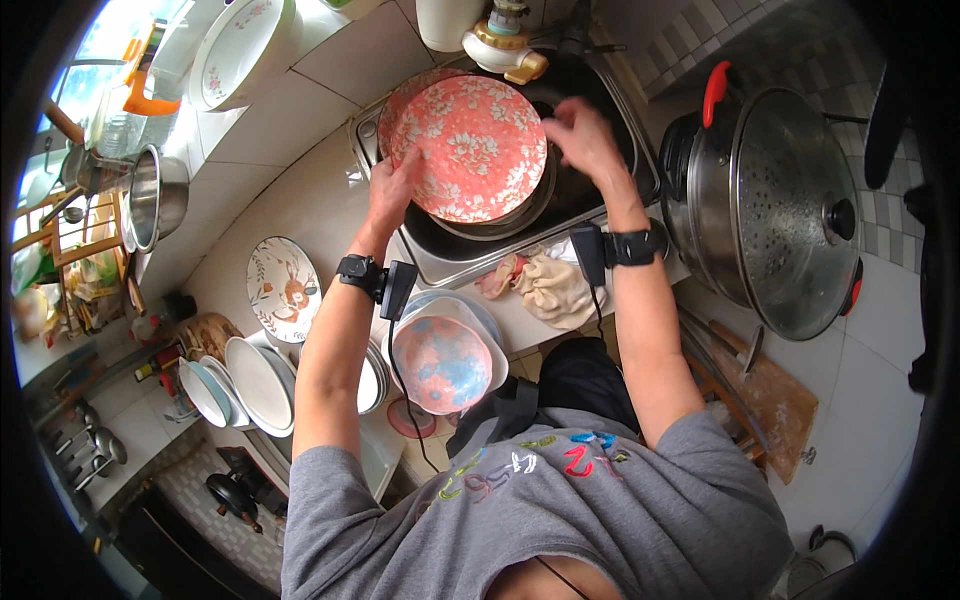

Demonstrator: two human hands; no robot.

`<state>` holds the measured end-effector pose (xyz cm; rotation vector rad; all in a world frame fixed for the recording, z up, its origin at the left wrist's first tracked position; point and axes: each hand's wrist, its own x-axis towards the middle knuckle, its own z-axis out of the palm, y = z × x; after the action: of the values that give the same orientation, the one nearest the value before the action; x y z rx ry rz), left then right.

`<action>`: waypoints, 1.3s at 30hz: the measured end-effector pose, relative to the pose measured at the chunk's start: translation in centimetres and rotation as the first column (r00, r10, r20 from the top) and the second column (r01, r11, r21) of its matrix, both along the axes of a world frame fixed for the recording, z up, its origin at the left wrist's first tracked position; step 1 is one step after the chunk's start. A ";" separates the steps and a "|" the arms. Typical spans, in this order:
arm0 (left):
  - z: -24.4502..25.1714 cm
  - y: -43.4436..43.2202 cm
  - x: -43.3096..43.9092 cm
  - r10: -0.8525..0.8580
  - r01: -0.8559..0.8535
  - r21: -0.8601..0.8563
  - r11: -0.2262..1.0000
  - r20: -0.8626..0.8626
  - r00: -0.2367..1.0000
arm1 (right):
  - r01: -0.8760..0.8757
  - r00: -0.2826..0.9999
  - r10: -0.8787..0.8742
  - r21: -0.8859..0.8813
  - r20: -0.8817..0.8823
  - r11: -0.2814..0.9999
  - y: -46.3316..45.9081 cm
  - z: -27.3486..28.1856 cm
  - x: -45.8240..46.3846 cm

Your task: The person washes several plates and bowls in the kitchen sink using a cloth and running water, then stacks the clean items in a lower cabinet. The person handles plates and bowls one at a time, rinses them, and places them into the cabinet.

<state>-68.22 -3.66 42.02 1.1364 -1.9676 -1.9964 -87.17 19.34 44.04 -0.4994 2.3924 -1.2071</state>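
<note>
A round coral-pink plate (471,154) with white flowers is held over the sink (420,259) by my left hand (397,184), which grips its left rim. My right hand (585,139) is blurred beside the plate's right rim; whether it touches is unclear. Behind the upper left of this plate shows the edge of another reddish patterned plate (390,112). Under it, partly hidden, a round metal vessel (529,221) sits in the basin. Above the sink hangs a white and gold tap fitting (506,52).
Crumpled cloths (559,289) lie at the sink's front edge. Nearby are a pink and blue bowl (442,364), a rabbit-patterned plate (285,289) and several white plates (255,379). A large pot with a glass lid (795,214) stands right; a steel bowl (157,199) sits left.
</note>
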 end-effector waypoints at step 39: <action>3.2 3.1 -2.3 -0.612 0.505 -0.750 0.427 0.171 0.772 | -0.373 0.908 0.419 -0.456 0.000 0.808 -3.8 -3.3 2.6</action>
<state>-70.50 -0.56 45.21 0.1055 -2.9119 -1.0037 -84.55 15.56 40.74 -1.0010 1.7849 -1.5323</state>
